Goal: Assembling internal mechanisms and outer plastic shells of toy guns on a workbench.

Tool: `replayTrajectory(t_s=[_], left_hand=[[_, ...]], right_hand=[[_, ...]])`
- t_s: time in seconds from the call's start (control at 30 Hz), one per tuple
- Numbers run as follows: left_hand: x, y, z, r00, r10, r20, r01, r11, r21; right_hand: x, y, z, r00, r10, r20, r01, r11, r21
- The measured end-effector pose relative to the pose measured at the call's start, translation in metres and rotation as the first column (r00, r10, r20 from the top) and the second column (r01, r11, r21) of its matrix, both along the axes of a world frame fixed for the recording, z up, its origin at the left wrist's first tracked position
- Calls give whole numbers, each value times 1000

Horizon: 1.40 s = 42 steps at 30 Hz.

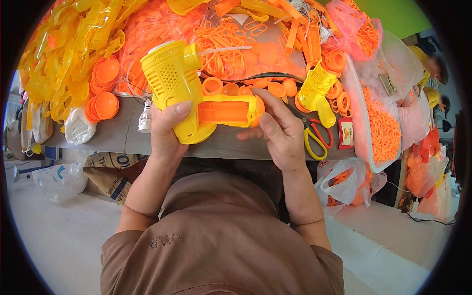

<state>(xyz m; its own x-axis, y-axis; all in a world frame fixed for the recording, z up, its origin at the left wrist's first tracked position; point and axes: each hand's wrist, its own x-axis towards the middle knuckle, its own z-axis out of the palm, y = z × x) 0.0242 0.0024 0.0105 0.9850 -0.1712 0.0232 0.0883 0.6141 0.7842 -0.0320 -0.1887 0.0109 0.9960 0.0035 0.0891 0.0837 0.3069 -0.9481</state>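
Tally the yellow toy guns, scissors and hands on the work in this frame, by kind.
Yellow toy guns: 2, one held, one on the table
Scissors: 1
Hands: 2, left hand, right hand
Total: 5

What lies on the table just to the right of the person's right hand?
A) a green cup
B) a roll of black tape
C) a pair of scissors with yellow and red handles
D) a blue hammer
C: the scissors with yellow and red handles lie on the table just beside the right hand, which holds the orange end of the yellow toy.
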Motion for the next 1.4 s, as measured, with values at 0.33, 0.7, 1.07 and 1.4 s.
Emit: replayTrajectory(t_s=[0.33,0.7,1.07,1.4], left_hand=[[-3,-1,3,994,-93,-54,90,994,-66],[-24,17,-2,959,-278,-53,279,960,12],[-12,12,11,959,-282,-25,280,935,218],[-24,-6,17,915,-404,-5,386,872,300]], right_hand=[[-8,-13,6,994,21,107,-14,997,-70],[-39,-15,15,865,459,-202,-390,869,305],[-47,-25,14,950,175,-258,-237,944,-232],[-15,-45,67,902,-19,432,380,510,-772]])
